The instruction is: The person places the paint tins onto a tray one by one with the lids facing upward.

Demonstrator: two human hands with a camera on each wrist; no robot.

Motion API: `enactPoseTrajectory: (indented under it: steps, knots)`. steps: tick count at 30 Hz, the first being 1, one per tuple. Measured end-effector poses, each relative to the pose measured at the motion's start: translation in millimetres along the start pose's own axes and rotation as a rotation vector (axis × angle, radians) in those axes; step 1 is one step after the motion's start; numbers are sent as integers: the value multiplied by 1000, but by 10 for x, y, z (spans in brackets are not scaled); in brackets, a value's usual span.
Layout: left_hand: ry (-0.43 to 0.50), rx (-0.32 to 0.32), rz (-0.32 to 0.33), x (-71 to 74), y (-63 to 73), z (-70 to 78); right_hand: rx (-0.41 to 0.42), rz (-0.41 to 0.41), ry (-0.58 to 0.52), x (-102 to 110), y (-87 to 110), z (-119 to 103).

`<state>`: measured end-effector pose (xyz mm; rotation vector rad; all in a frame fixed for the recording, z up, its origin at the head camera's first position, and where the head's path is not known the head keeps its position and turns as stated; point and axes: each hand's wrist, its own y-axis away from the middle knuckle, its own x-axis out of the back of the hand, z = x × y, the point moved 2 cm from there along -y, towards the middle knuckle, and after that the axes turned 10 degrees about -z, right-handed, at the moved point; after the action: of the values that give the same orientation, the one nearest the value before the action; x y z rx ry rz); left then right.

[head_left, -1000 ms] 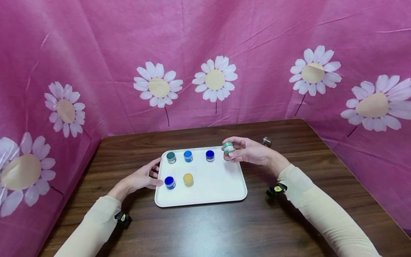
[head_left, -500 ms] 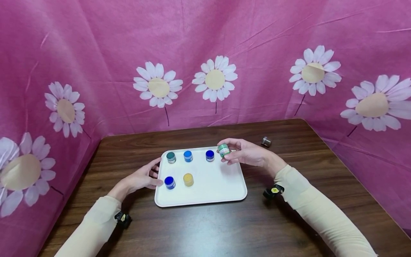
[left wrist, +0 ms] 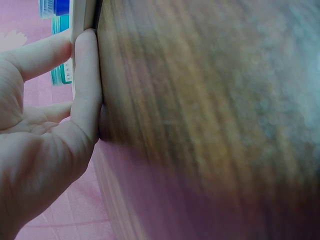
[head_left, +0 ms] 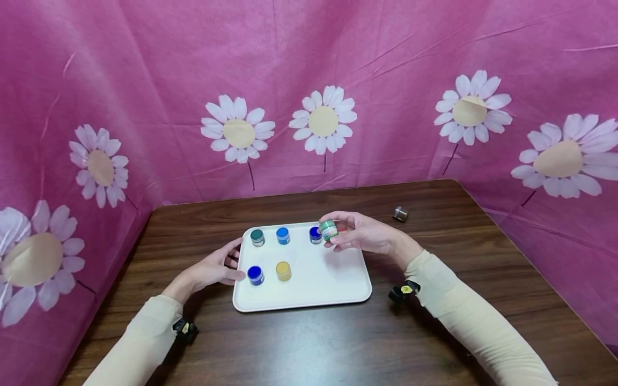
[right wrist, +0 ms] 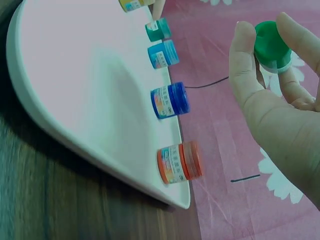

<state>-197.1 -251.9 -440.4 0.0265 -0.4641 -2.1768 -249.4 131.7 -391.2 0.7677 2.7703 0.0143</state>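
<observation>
My right hand (head_left: 364, 233) grips a small green paint jar (head_left: 329, 230), tilted, above the white tray (head_left: 318, 297). In the head view this jar partly overlaps a dark blue paint jar (head_left: 315, 235) in the tray's back row. Nearly hidden behind the hand there, an orange-red paint jar (right wrist: 179, 162) stands on the tray in the right wrist view. My left hand (head_left: 212, 267) rests at the tray's left side. Its thumb tip meets the rim, and a straight finger (left wrist: 86, 75) lies against the outer wall in the left wrist view.
Also in the back row stand a dark green jar (head_left: 257, 237) and a light blue jar (head_left: 282, 236). A blue jar (head_left: 255, 275) and a yellow jar (head_left: 283, 271) form the front row. Beyond the tray, a small greyish jar (head_left: 400, 214) lies on the wooden table (head_left: 309, 348).
My right hand has moved left with the green jar, from over the orange-red jar to beside the dark blue one, and the jar has tilted. The left hand and tray stay put.
</observation>
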Motion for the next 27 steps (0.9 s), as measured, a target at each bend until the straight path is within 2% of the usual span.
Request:
enactPoseTrajectory:
  steps: [7,27]
  knots:
    - [5,1,-3,-3,5,3,25,-49,0,-72,-59,3]
    - [0,5,-3,3,6,5,-4,-80,6,-152,-132,165]
